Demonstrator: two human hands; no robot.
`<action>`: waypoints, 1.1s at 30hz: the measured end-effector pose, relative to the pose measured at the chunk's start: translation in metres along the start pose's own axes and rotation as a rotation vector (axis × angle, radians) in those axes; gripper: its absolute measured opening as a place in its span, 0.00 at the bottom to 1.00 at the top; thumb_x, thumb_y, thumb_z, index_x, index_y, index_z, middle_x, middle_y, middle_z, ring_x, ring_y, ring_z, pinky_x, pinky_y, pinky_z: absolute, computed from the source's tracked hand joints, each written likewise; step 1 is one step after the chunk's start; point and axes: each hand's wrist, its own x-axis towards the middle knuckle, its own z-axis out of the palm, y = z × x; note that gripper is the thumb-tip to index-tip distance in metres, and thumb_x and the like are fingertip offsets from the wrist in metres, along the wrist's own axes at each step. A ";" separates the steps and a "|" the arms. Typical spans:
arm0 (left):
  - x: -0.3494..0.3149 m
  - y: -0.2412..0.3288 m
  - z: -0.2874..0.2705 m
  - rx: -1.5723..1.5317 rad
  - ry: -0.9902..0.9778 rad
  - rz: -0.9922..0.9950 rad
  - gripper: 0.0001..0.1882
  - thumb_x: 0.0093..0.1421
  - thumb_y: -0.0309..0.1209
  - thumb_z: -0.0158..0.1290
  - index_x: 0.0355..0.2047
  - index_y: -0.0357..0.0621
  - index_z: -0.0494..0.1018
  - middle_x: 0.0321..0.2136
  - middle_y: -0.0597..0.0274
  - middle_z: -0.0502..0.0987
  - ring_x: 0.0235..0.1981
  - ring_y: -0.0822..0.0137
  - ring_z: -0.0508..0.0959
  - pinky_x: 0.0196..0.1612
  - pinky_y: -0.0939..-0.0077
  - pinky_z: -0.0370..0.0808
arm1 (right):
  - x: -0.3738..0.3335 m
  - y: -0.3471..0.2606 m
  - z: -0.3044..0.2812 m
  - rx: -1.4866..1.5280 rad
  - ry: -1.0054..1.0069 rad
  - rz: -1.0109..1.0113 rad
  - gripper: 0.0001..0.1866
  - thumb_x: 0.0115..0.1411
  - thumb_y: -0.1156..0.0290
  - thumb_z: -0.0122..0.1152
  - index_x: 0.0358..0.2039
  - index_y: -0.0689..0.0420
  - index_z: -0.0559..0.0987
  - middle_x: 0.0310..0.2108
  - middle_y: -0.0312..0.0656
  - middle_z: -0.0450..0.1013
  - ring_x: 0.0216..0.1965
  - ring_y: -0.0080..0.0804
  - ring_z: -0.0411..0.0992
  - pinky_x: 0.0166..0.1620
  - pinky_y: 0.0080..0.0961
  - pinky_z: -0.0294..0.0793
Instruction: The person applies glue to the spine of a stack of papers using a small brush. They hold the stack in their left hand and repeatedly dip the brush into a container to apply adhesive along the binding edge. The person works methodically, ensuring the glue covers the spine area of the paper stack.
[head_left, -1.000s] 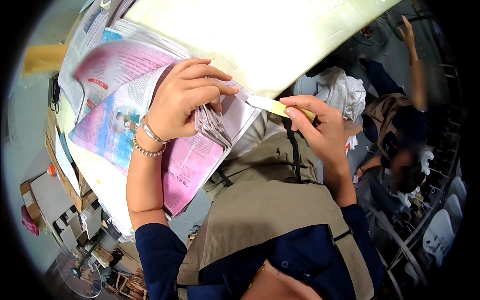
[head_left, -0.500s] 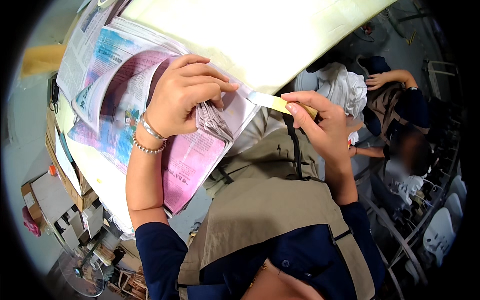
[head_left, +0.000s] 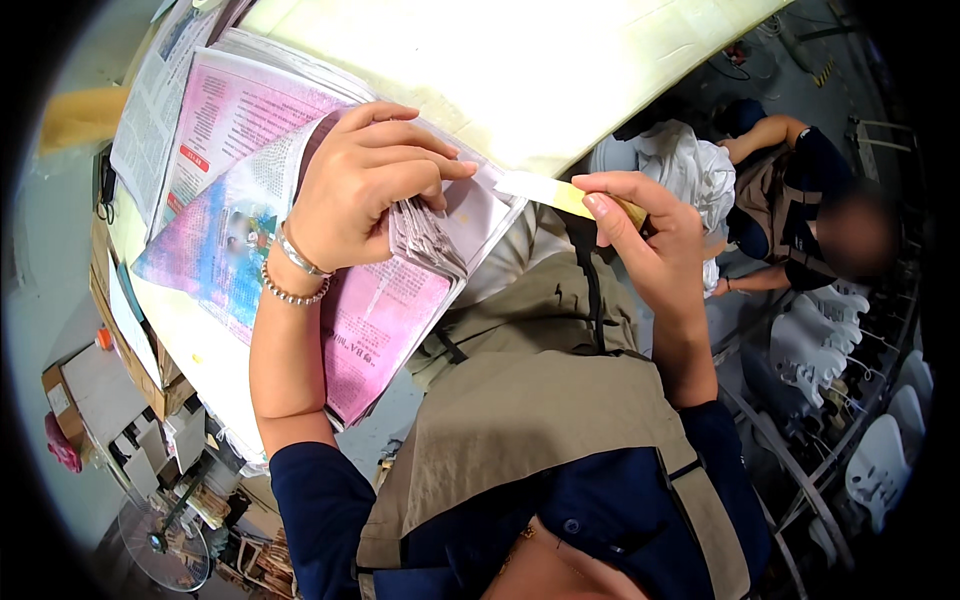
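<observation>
My left hand (head_left: 375, 195) is curled over a stack of pink- and blue-stained newspapers (head_left: 390, 330), fingers closed round a folded wad of sheets (head_left: 425, 238). To its right, my right hand (head_left: 650, 225) pinches a flat knife-like tool (head_left: 565, 197) between thumb and fingers. The tool has a pale blade and a yellow part near the grip; its exact kind is unclear. Its tip points left, at the edge of the papers near my left fingertips. Bent back left of my left wrist, a newspaper flap (head_left: 235, 225) shows blue and purple stains.
The papers lie on a pale yellow table (head_left: 450, 60), its edge running close to my apron (head_left: 530, 430). A co-worker (head_left: 790, 190) sits to the right by a white cloth (head_left: 690, 180) and a metal rack with white moulded pieces (head_left: 815, 340). A fan (head_left: 160, 540) stands lower left.
The raised, curling newspaper pages left of my left hand have settled flatter, exposing a pink page. My right hand and the tool have shifted slightly right. The co-worker's posture has changed.
</observation>
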 end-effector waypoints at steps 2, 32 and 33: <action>-0.001 0.000 0.000 0.004 -0.004 -0.006 0.12 0.43 0.41 0.57 0.17 0.48 0.70 0.35 0.65 0.83 0.40 0.61 0.81 0.53 0.58 0.68 | 0.001 0.000 0.001 -0.008 -0.008 -0.019 0.08 0.61 0.75 0.59 0.40 0.60 0.81 0.26 0.35 0.76 0.23 0.16 0.70 0.27 0.14 0.68; -0.002 -0.002 0.000 0.007 -0.011 0.020 0.12 0.46 0.42 0.55 0.18 0.48 0.71 0.36 0.65 0.83 0.40 0.61 0.81 0.53 0.59 0.68 | 0.009 -0.002 0.010 -0.101 -0.010 -0.074 0.07 0.61 0.75 0.59 0.39 0.61 0.81 0.27 0.39 0.77 0.23 0.18 0.70 0.27 0.16 0.68; -0.002 -0.002 0.000 0.005 -0.011 0.019 0.12 0.46 0.43 0.54 0.18 0.48 0.71 0.36 0.65 0.83 0.40 0.61 0.81 0.53 0.59 0.68 | 0.010 -0.002 0.010 -0.112 -0.012 -0.092 0.07 0.61 0.76 0.59 0.39 0.61 0.81 0.27 0.38 0.76 0.23 0.17 0.69 0.27 0.15 0.67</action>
